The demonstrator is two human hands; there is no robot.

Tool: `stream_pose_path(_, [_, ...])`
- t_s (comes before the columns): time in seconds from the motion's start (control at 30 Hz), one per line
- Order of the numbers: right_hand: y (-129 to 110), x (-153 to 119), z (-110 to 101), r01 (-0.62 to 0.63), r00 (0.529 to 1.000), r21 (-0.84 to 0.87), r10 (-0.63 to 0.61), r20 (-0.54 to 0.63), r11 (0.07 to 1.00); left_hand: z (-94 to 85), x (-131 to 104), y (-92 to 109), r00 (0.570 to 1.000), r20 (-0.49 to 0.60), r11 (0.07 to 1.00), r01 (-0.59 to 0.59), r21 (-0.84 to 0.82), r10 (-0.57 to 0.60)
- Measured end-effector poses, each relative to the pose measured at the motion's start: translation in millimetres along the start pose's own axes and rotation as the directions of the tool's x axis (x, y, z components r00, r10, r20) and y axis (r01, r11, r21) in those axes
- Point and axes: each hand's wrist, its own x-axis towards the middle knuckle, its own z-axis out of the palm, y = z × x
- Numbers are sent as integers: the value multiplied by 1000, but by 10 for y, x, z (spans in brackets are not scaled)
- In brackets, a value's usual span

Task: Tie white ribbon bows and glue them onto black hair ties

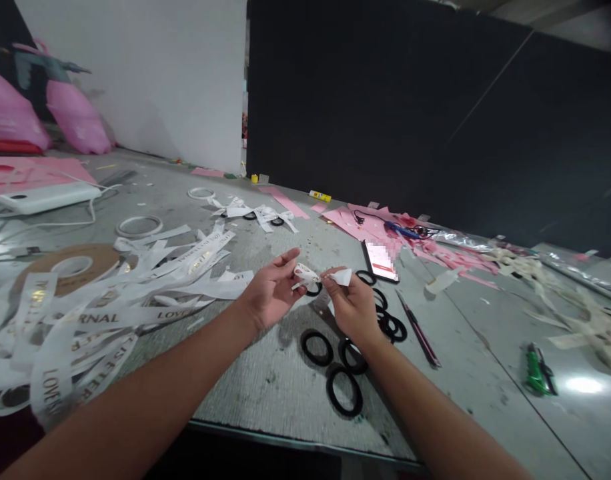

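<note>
Near the middle of the table, my left hand (273, 290) is curled with its fingers around one end of a short white printed ribbon (304, 272), the thumb side facing up. My right hand (353, 303) pinches the same ribbon at its knotted part, and a white tail sticks out over its fingers. A black ring (314, 289) shows partly below the ribbon, between the hands. Several black rings (316, 348) lie in front of and beside my right hand. Long white ribbons with printed lettering (185, 267) are heaped to the left of my left hand.
Ribbon bows (270, 215) lie behind the hands. A phone (381, 260), tweezers (419, 330) and a green cutter (539, 370) are to the right. Pink scraps (353, 223) line the back. At left are a tape roll (105, 267), a white device (48, 198) and pink spray bottles (75, 117).
</note>
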Motion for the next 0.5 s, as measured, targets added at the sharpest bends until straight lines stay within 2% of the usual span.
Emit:
stream_pose_path(0.13, [19,-21,15,-4,1000,37,4,7,999,34,-37,9,993,107,999,-45,-18,46])
stream_pose_path(0.23, [43,-26,8,-59,998,71,60,-21,996,40,-29,-8,986,131,980,-126,152,106])
stream_pose_path(0.3, [44,-18,-2,-108,992,94,113,-50,990,26,-12,-43,974,129,903,-222,368,187])
stream_pose_path(0.33, [40,-11,-8,-130,989,101,136,-61,986,15,-4,-67,959,138,832,-282,478,246])
stream_pose_path(0.4, [33,5,-12,-168,982,113,176,-67,979,-2,3,-119,911,179,671,-396,626,371])
stream_pose_path(0.43, [33,12,-8,-192,977,127,201,-66,973,-6,2,-143,890,195,622,-431,654,412])
stream_pose_path(0.47, [38,18,0,-224,970,158,236,-65,962,-4,-2,-163,880,198,611,-447,654,432])
stream_pose_path(0.5, [47,22,14,-260,958,212,279,-64,942,2,-6,-178,885,186,641,-441,628,427])
